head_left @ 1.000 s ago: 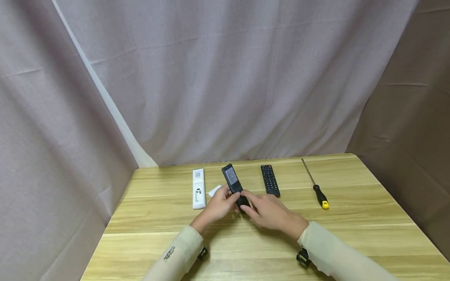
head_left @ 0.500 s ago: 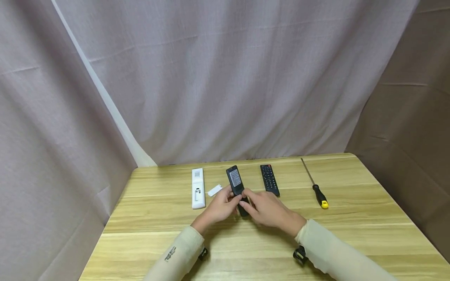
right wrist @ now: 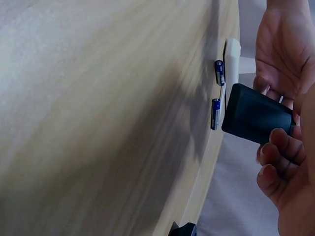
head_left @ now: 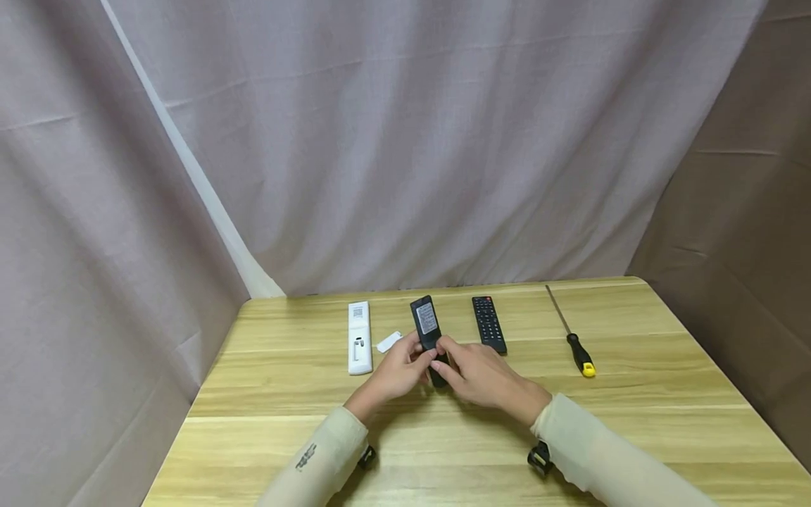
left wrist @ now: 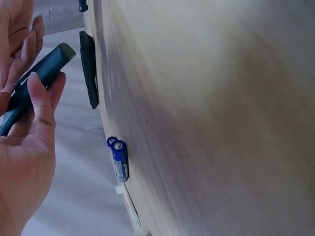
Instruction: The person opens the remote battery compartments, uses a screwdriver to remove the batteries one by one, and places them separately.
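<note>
White remote [head_left: 359, 338] far left, back up, battery bay uncovered; same spot as a second ago. White cover [head_left: 389, 342] beside it, loose on the table [head_left: 279, 422], more of it showing now than in the oldest frame. Two blue batteries [left wrist: 120, 160] on the table too, seen only from the wrists, lying near the white remote.

Left hand [head_left: 399, 372]: fingers wrapped behind black remote [head_left: 429, 331], thumb on its back, firm hold. That remote is held between both hands, label side toward the head camera. Change: it has swung from a left lean to nearer upright; grip looks the same. Right hand [head_left: 479, 373]: thumb and forefinger pinching at its lower back, other fingers curled. What exactly they pinch, can't tell; lid on or off, hidden too.

Reads as work on the battery end, no visible result yet. Second black remote [head_left: 489, 324] right of that, button side up, unmoved. Screwdriver [head_left: 573, 341] far right, untouched.
</note>
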`<state>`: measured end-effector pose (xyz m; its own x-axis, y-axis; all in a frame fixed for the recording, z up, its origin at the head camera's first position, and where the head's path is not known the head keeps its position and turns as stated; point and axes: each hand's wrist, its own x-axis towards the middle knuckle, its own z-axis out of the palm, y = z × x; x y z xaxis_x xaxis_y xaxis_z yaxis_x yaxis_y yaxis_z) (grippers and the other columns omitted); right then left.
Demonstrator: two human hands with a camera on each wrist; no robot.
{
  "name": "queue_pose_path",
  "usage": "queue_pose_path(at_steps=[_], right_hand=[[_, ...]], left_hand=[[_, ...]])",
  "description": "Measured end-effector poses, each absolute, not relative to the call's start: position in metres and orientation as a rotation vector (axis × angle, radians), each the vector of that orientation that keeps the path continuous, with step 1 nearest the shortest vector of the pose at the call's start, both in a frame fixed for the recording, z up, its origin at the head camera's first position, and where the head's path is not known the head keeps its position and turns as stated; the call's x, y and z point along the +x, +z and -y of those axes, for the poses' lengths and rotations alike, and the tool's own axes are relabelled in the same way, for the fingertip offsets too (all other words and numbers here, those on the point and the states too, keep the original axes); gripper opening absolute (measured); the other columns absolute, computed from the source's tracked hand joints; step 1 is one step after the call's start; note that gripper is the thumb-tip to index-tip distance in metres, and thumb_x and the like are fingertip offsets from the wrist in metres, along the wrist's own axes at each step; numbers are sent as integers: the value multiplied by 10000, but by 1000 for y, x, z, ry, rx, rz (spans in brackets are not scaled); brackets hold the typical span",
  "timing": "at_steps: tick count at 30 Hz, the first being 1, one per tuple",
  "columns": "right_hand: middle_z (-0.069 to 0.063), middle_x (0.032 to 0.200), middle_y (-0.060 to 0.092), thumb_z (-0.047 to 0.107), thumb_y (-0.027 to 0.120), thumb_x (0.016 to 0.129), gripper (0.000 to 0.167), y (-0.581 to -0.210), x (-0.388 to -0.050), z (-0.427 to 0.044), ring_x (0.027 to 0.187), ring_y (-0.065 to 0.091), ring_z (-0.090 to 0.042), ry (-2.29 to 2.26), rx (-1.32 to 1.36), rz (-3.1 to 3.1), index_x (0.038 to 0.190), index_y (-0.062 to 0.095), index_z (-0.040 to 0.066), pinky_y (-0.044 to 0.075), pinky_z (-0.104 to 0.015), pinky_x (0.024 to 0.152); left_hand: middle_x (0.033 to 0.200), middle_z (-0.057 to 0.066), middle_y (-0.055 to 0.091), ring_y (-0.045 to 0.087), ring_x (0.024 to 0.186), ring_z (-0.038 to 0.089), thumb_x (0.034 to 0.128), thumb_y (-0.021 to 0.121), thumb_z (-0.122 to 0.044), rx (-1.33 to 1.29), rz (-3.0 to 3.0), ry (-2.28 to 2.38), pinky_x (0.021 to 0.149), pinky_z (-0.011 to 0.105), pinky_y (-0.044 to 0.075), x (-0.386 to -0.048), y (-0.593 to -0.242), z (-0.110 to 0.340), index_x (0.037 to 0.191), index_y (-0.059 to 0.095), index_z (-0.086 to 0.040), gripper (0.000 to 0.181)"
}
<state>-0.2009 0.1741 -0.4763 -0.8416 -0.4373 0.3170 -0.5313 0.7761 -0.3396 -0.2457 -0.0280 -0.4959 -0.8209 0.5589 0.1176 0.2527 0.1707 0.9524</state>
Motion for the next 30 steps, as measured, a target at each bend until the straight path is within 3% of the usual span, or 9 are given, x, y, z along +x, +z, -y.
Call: queue_pose_path(at_steps=[4, 9, 14, 25, 30], right_hand=[[142, 689, 482, 326, 662, 1069, 139, -480, -201, -173, 578, 404, 7, 629, 755, 2697, 1089, 592, 208, 309, -166, 474], [48, 887, 605, 267, 731, 1020, 146, -486, -199, -174, 637, 417, 4, 612, 759, 2564, 1070, 636, 168, 344, -133, 509], [11, 1037, 612, 224, 753, 999, 161, -487, -199, -174, 670, 424, 11, 632, 763, 2518, 1086, 644, 143, 398, -128, 537], [-28, 1112, 657, 140, 725, 1017, 239, -481, -189, -174, 830, 589, -38, 784, 791, 2499, 1237, 673, 62, 577, -183, 674], [-30, 1118, 630, 88, 750, 989, 150, -483, -188, -178, 860, 604, -60, 719, 823, 2375, 1138, 753, 73, 589, -209, 702]], left_hand=[[1214, 237, 770, 723, 779, 270, 1118, 542, -147, 763, -2184, 1705, 699, 512, 681, -245, -495, 28, 1400, 572, -21, 310], [1229, 246, 763, 719, 819, 457, 1125, 537, -161, 746, -2157, 1711, 713, 525, 680, -243, -495, 27, 1425, 551, -9, 337], [1233, 236, 766, 694, 866, 567, 1131, 523, -160, 740, -2149, 1721, 735, 602, 664, -243, -494, 26, 1438, 540, -8, 343], [1277, 285, 744, 704, 821, 524, 1123, 521, -116, 732, -2180, 1767, 713, 631, 650, -246, -494, 34, 1434, 518, 49, 352], [1385, 258, 706, 715, 823, 448, 1131, 506, -119, 716, -2163, 1814, 689, 633, 642, -250, -495, 45, 1440, 513, 44, 350]])
